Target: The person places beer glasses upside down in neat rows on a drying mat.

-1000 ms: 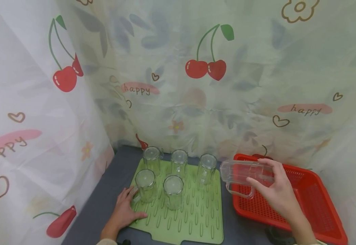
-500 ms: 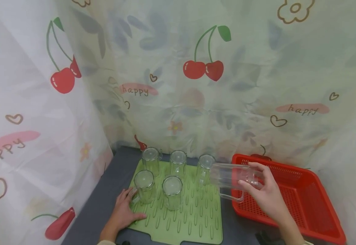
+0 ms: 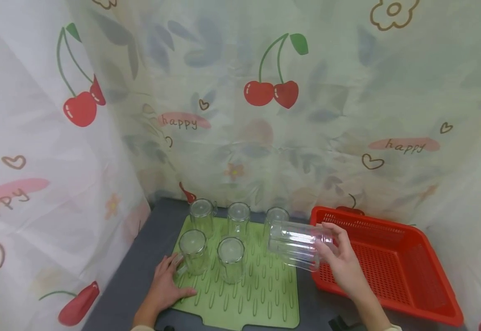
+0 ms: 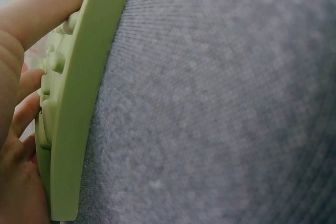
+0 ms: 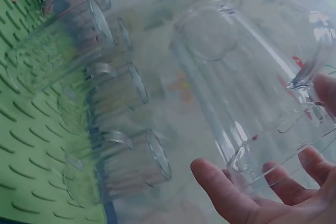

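My right hand (image 3: pixel 343 262) grips a clear glass mug (image 3: pixel 293 244) round its open end, thumb in front and fingers behind. The mug lies sideways in the air, its base pointing left over the right part of a green ribbed drying mat (image 3: pixel 261 301). In the right wrist view its handle shows at the upper right. My left hand (image 3: pixel 165 286) rests on the mat's left edge, thumb spread, fingertips beside the handle of the front-left upturned mug (image 3: pixel 194 252). Another upturned mug (image 3: pixel 231 259) stands to its right, with a row of upturned mugs (image 3: pixel 238 216) behind.
A red plastic basket (image 3: pixel 420 276) stands right of the mat on a dark grey table (image 3: pixel 126 276). Patterned curtains (image 3: pixel 232 59) enclose the back and sides. A black object (image 3: pixel 339 323) lies at the front edge, near my right forearm.
My right hand has carried the mug leftward from above the basket to over the mat's right side, turning its handle lower. The left hand stays on the mat's edge.
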`<move>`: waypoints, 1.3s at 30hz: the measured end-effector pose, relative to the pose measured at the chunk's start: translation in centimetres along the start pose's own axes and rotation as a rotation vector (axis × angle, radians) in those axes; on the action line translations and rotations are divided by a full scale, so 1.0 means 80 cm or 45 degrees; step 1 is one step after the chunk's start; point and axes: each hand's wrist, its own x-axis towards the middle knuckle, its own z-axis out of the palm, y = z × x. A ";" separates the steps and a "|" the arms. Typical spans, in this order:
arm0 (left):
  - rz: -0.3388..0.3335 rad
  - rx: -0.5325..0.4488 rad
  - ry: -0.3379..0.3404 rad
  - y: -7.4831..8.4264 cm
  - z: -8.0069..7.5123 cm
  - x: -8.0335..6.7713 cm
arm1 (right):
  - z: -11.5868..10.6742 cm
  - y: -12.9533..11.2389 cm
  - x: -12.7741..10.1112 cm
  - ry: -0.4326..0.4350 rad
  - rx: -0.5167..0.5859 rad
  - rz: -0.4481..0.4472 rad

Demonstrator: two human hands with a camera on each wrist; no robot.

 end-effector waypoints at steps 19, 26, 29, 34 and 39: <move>0.001 0.004 -0.003 0.003 -0.002 0.002 | 0.040 0.018 -0.004 -0.016 0.133 0.225; 0.012 -0.115 0.054 0.008 -0.010 -0.006 | 0.056 0.028 -0.006 -0.049 0.195 0.258; 0.012 -0.112 0.076 0.017 -0.023 -0.011 | 0.060 0.030 -0.006 -0.050 0.207 0.259; 0.009 -0.087 0.060 0.045 -0.064 -0.018 | 0.064 0.031 -0.005 -0.073 0.319 0.262; 0.146 -0.061 0.158 0.086 -0.109 -0.025 | 0.068 0.033 -0.006 -0.085 0.451 0.263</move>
